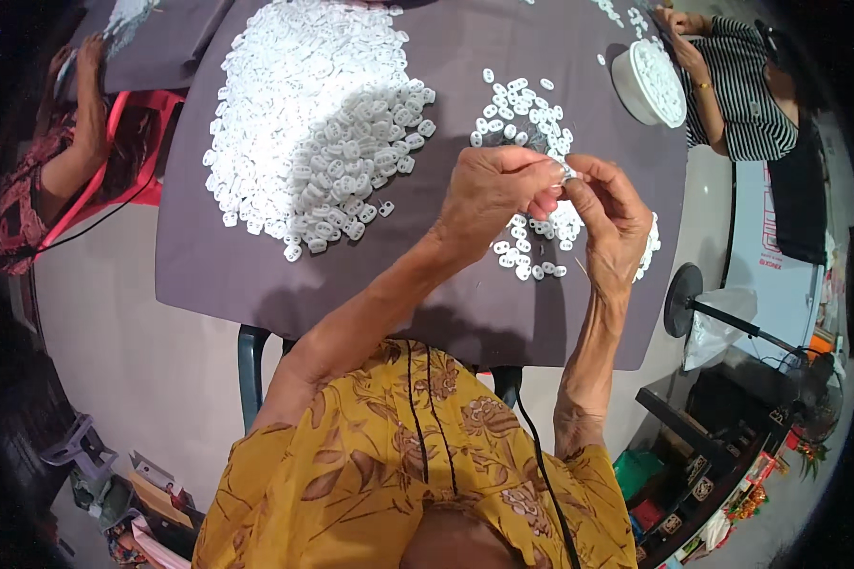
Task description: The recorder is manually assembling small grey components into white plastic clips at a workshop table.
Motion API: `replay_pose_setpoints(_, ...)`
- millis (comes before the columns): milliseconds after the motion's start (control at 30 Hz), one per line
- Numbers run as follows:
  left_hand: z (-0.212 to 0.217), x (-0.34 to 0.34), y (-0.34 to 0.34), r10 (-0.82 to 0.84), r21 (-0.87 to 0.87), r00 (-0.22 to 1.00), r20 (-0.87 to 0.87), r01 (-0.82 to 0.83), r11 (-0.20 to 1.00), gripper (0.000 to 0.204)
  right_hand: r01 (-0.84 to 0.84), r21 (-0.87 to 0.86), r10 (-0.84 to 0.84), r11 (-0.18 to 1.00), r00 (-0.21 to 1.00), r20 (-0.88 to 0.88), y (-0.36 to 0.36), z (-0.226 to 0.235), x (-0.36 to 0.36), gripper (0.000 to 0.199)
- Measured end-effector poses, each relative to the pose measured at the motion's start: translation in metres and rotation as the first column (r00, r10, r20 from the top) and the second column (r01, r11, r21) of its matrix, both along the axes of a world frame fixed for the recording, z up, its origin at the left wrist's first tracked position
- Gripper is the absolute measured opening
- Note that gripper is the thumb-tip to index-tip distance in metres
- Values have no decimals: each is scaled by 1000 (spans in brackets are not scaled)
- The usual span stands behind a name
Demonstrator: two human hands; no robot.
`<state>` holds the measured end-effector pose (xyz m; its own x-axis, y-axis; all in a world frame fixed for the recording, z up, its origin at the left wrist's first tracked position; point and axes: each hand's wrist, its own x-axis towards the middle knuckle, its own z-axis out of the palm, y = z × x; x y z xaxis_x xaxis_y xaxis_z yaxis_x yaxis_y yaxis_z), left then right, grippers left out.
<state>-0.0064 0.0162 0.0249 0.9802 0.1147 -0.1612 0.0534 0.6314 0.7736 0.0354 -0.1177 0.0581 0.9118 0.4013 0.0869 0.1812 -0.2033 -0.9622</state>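
My left hand (489,194) and my right hand (612,216) meet above a table covered in grey cloth (247,275). Both pinch one small white plastic piece (566,173) between their fingertips. Under and behind the hands lies a loose scatter of the same small white pieces (522,114). A big heap of white pieces (304,123) covers the table's left half.
A white bowl (647,83) full of white pieces stands at the far right, near a person in a striped top (745,90). Another person's arm (76,142) is at the left by a red chair. A black fan stand (702,308) and shelves sit at the right.
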Motion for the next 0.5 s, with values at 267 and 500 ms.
replay_pose_setpoints(267,-7,-2,6,-109,-29,992,-57,107,994,25,-43,15,44,999,995,-88,-1,-4,1,20)
replay_pose_setpoints(500,-8,-1,6,-122,-26,991,-60,121,992,25,-80,9,81,997,993,-89,-3,-1,2,21)
